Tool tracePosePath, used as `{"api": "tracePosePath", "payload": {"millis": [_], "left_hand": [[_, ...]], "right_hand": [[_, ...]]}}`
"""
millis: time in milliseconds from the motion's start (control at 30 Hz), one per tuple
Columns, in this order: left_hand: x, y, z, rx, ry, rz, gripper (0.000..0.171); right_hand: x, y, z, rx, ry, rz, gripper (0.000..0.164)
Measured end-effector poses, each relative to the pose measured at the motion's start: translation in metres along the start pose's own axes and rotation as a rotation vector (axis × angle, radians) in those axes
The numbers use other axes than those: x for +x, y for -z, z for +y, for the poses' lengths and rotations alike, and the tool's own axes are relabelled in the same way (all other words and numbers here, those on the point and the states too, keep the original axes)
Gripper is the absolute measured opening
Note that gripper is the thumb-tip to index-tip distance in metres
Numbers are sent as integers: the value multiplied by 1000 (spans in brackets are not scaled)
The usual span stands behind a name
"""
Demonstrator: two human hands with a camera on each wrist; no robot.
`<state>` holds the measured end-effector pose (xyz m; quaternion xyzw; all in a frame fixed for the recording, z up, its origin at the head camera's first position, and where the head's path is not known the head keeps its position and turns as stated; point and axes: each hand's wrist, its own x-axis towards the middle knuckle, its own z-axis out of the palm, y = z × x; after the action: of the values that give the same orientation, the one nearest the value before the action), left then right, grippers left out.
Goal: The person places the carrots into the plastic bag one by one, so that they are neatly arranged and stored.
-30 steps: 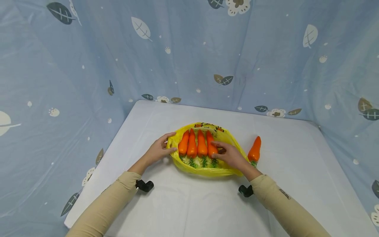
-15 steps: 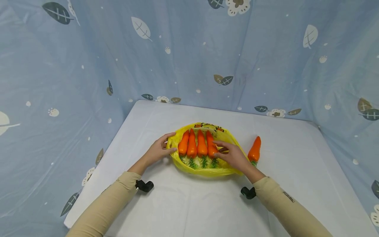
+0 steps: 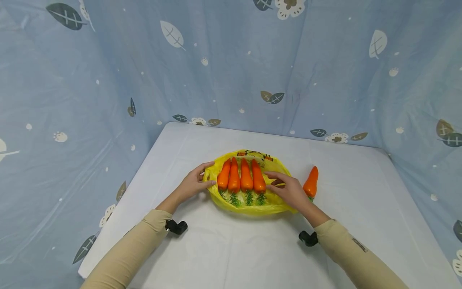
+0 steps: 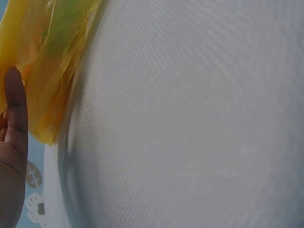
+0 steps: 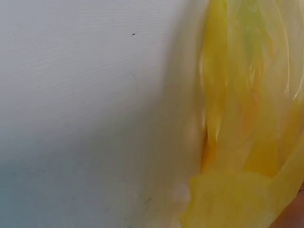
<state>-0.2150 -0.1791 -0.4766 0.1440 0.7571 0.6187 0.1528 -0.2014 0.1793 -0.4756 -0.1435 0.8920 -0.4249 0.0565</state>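
Observation:
Four-sided by its crumpled rim, a yellow plastic bag (image 3: 274, 209) lies opened out on the table, its near side also seen in both wrist views. Several orange carrots (image 3: 246, 176) with green tops lie side by side in it, tips away from me. My left hand (image 3: 193, 182) holds the bag's left edge, thumb and fingers at the rim; in the left wrist view a straight digit (image 4: 16, 107) lies against the plastic. Over the bag's right part is my right hand (image 3: 286, 190), thumb and fingers spread, just right of the rightmost carrot and holding nothing.
Another carrot (image 3: 311, 182) lies on the white table (image 3: 361, 224) right of the bag, its green top partly behind my right hand. Blue patterned cloth (image 3: 231, 72) hangs behind and beside the table. Black wrist camera mounts (image 3: 177, 227) stick out from both wrists.
My right hand has let go of the rightmost carrot and moved a little to the right, its fingers now apart from it. The left hand and the carrots have stayed in place.

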Motion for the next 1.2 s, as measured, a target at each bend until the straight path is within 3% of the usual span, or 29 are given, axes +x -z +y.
{"api": "tracePosePath", "payload": {"millis": [400, 1200], "left_hand": [[1, 1, -1, 20, 2, 6, 72], [2, 0, -2, 36, 5, 11, 72]], "right_hand": [[-7, 8, 4, 1, 53, 39, 46], [-23, 26, 11, 43, 29, 155, 39]]}}
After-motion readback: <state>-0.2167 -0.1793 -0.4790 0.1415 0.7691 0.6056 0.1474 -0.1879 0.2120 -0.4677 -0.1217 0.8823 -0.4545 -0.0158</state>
